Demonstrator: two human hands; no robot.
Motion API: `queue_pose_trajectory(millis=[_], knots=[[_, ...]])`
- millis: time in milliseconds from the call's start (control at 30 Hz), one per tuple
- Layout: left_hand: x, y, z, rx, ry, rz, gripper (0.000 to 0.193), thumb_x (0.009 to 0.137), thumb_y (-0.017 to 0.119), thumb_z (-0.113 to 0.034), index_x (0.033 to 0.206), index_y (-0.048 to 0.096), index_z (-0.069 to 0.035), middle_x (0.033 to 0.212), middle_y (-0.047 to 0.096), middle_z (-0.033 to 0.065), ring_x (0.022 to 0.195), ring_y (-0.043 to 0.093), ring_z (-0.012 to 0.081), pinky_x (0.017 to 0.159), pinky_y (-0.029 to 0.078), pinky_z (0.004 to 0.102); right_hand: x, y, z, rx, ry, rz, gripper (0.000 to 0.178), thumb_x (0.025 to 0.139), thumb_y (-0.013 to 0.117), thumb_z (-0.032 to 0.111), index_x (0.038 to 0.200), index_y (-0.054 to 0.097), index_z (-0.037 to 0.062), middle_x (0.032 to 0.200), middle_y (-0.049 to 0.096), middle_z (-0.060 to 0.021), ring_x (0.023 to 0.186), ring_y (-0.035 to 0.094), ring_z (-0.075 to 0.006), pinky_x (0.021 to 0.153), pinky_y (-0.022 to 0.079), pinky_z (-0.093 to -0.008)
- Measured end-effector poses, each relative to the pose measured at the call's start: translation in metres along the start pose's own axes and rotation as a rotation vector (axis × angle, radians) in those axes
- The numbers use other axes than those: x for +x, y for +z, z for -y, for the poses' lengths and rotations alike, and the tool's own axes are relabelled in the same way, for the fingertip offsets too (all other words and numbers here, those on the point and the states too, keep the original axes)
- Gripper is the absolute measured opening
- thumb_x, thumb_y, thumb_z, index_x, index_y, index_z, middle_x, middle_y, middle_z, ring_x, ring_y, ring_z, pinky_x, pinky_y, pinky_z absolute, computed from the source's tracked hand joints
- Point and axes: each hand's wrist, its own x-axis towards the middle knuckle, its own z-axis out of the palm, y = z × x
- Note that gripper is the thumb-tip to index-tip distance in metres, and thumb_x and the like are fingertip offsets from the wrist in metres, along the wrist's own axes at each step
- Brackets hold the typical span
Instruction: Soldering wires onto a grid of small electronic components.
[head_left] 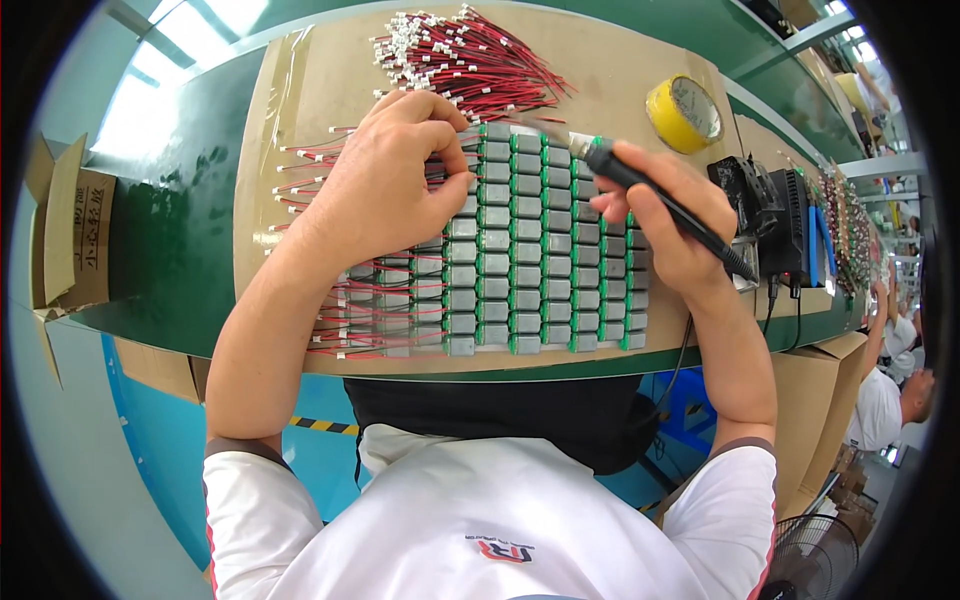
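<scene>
My right hand [678,215] grips a soldering iron [665,205] by its black handle. The iron's blurred metal tip slants up and left over the top of a grid of small grey battery cells [525,230] with green edges. At the grid's upper left, my left hand [400,185] has its fingers curled and pinched; what they hold is too small to tell. Thin red and black wires [390,290] with white connectors run out from the left columns of cells, partly hidden under my left hand and forearm.
Beyond the grid lies a heap of red and black wires [490,65] with white plugs. A yellow tape roll [685,113] sits at the far right, near a black box-shaped unit [788,225] with cables. Cardboard [300,100] covers the green table [170,200]. People work farther right.
</scene>
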Motion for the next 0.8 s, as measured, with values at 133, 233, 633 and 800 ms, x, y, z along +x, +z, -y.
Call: queue_pose_trajectory(millis=[133,233,633,800], knots=[[0.0,0.001,0.001,-0.016,-0.009,-0.011,0.009,0.084,0.077,-0.008,0.08,0.073,0.0,0.12,0.073,0.0157,0.12,0.065,0.036,0.106,0.053,0.045,0.033,0.0,-0.01,-0.07,0.001,-0.046,0.033,0.11,0.067,0.01,0.142,0.07,0.001,0.104,0.082,-0.0101,0.086,0.077,-0.0133,0.078,0.063,-0.0272],[0.0,-0.001,0.001,-0.001,0.016,-0.005,0.013,0.084,0.08,-0.007,0.083,0.069,-0.001,0.122,0.072,0.0112,0.119,0.065,0.0332,0.105,0.052,0.0445,0.069,-0.005,-0.029,-0.321,-0.08,0.003,0.023,0.108,0.069,0.012,0.129,0.075,0.0075,0.098,0.081,-0.0122,0.085,0.078,-0.0214,0.078,0.061,-0.0332],[0.001,0.002,0.002,-0.042,0.008,-0.018,0.01,0.082,0.08,-0.007,0.081,0.071,-0.001,0.12,0.072,0.0143,0.122,0.064,0.0354,0.108,0.051,0.0457,0.094,0.019,-0.077,-0.55,-0.114,0.036,0.021,0.093,0.074,0.004,0.114,0.074,0.0081,0.09,0.077,-0.0122,0.081,0.074,-0.0313,0.075,0.06,-0.0402],[-0.001,0.002,0.004,-0.045,-0.008,-0.009,0.012,0.082,0.081,-0.007,0.083,0.07,-0.002,0.123,0.071,0.0133,0.124,0.064,0.0347,0.109,0.05,0.0458,0.09,0.019,-0.064,-0.517,-0.075,-0.051,0.022,0.095,0.07,0.004,0.116,0.072,0.0101,0.089,0.076,-0.0132,0.087,0.074,-0.0349,0.08,0.06,-0.0457]])
